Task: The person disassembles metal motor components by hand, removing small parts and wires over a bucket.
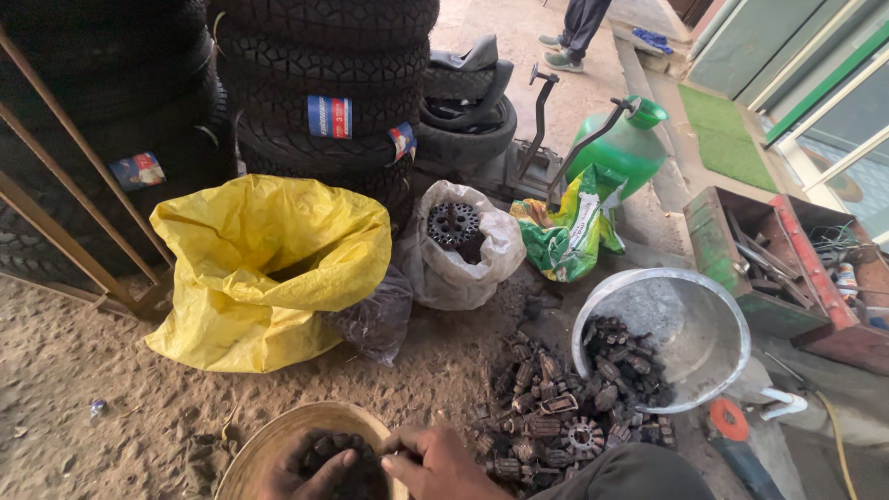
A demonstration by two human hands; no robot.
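Note:
At the bottom edge, my left hand reaches into a round tan bowl filled with small dark greasy parts; its fingers are curled among them. My right hand rests at the bowl's right rim, fingers pinched on a small dark part there. Just right of my hands lies a pile of dark toothed metal parts on the dirt. A tilted shiny steel basin beyond the pile holds more of the same parts.
A yellow sack and a white bag with a sprocket-like part stand behind the bowl. Stacked tyres fill the back. A green-and-white bag, a green jug, a red-green toolbox and a person's legs are at right.

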